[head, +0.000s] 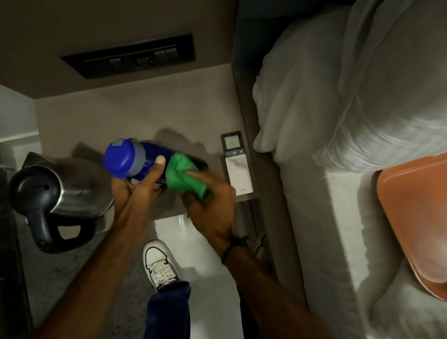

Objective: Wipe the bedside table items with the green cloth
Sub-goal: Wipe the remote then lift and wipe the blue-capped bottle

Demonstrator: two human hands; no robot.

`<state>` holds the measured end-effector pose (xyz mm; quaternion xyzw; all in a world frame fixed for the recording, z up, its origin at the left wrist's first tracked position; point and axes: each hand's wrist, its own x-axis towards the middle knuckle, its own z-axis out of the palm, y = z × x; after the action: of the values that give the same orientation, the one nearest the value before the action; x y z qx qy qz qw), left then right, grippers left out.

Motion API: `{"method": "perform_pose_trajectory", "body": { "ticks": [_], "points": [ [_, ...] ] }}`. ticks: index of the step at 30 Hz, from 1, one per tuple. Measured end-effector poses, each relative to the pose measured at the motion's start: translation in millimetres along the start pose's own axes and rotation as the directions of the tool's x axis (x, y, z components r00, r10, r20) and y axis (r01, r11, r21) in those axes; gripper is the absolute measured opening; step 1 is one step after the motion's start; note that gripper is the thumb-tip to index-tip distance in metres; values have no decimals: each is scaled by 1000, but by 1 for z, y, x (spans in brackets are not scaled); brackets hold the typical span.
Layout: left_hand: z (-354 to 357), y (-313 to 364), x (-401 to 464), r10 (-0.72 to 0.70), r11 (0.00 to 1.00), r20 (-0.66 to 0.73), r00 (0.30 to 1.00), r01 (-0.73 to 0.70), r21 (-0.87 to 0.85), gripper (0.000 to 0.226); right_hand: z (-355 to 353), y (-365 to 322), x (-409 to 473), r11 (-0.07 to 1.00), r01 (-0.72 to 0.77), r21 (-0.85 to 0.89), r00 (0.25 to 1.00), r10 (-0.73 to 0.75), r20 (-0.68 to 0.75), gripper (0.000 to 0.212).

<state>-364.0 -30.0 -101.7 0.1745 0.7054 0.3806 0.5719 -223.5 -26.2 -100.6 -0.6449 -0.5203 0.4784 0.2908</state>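
A blue water bottle [130, 159] with a blue lid and grey collar is held sideways above the bedside table [149, 110]. My left hand [137, 188] grips it from below, thumb on its side. My right hand [208, 205] is closed on the bunched green cloth [184, 177], which presses against the bottle's lower half and hides part of it. A white remote control [236, 165] with a small screen lies flat at the table's right edge. A steel electric kettle [66, 191] with a black lid and handle stands at the table's left front corner.
A dark switch panel [129, 54] is set in the wall behind the table. The bed with white bedding [373, 105] lies right of the table, with an orange tray [438, 209] on it. My shoe [160, 265] stands on the floor below.
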Motion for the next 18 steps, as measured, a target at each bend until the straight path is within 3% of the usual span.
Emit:
{"method": "perform_pose_trajectory", "body": {
  "ticks": [2, 4, 7, 9, 12, 18],
  "points": [
    [1, 1, 5, 133, 990, -141, 981, -139, -37, 30, -10, 13, -14, 992, -26, -123, 984, 47, 172, 32],
    [7, 5, 10, 224, 974, -199, 954, -222, 31, 46, -22, 32, -14, 972, -166, -168, 971, 191, 145, 30],
    [22, 4, 18, 283, 954, -209, 936, -252, 161, 70, -33, 41, -12, 887, -461, 27, 888, 460, 22, 27],
    [31, 2, 19, 388, 904, -187, 902, -334, 268, 68, -33, 45, -14, 800, -573, 178, 813, 582, 2, 18],
    [41, -5, 21, 457, 846, -120, 881, -389, 365, 71, -31, 48, -13, 705, -634, 317, 745, 666, 8, 30],
    [28, 2, 10, 390, 833, -51, 919, -329, 446, 85, -18, 47, -17, 618, -671, 409, 700, 711, 75, 12]
  ]
}}
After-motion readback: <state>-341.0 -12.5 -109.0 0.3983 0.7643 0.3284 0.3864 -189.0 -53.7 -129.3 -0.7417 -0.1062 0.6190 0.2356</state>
